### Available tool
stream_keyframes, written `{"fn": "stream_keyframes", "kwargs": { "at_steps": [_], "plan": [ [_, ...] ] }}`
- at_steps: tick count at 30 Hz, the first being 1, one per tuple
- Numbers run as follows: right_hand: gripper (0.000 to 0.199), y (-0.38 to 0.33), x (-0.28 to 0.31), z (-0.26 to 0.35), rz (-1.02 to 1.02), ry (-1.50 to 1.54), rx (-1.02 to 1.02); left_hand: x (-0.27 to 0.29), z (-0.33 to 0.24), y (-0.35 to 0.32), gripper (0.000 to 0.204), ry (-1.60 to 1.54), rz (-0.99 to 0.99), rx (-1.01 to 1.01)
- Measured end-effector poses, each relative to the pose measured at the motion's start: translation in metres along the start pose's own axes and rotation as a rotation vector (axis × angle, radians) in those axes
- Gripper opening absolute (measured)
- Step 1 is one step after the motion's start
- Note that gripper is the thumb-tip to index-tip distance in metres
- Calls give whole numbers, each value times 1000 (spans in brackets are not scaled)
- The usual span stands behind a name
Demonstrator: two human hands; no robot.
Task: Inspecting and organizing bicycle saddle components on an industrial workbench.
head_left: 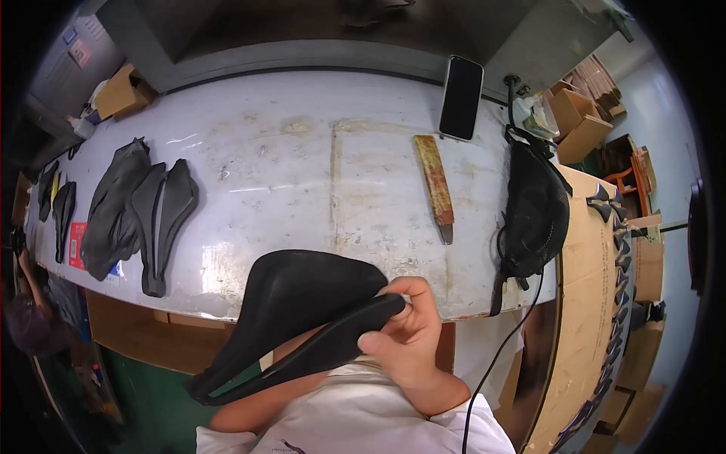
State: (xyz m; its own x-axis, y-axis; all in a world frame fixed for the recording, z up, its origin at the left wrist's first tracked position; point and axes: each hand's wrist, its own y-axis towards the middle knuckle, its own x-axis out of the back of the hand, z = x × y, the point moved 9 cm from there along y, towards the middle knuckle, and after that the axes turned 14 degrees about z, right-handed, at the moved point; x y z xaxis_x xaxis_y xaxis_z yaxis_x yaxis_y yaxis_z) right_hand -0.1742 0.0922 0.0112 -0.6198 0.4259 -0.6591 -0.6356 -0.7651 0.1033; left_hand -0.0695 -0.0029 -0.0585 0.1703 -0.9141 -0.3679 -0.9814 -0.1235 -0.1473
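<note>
A black bicycle saddle (pixel 314 284) with a long central gap is held tilted above the table's front edge, its narrow nose toward the lower left. My right hand (pixel 412 344) grips the wide rear end, thumb on one face and fingers curled round the edge. Beneath the saddle lies my left forearm; a bit of my left hand (pixel 290 346) shows through the gap, while its fingers are hidden. Left of it on the table rests another black saddle (pixel 168 219), beside a crumpled dark grey pile of sheet material (pixel 117 208).
The worn white table (pixel 272 174) bears a rusty flat blade (pixel 433 181), a propped phone (pixel 461 98) and a black mesh bag (pixel 535 204) with a hanging cable. Several small dark parts line cardboard (pixel 582 303) at right. Another person (pixel 34 321) stands at far left.
</note>
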Motion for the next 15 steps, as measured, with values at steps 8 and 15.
{"fn": "stream_keyframes", "kwargs": {
  "at_steps": [8,15],
  "plan": [
    [19,-4,-5,-27,222,-245,-332,11,-40,4,56,-143,305,-71],
    [30,7,6,-7,418,-814,-355,-7,-79,12,29,588,177,47]
  ]
}}
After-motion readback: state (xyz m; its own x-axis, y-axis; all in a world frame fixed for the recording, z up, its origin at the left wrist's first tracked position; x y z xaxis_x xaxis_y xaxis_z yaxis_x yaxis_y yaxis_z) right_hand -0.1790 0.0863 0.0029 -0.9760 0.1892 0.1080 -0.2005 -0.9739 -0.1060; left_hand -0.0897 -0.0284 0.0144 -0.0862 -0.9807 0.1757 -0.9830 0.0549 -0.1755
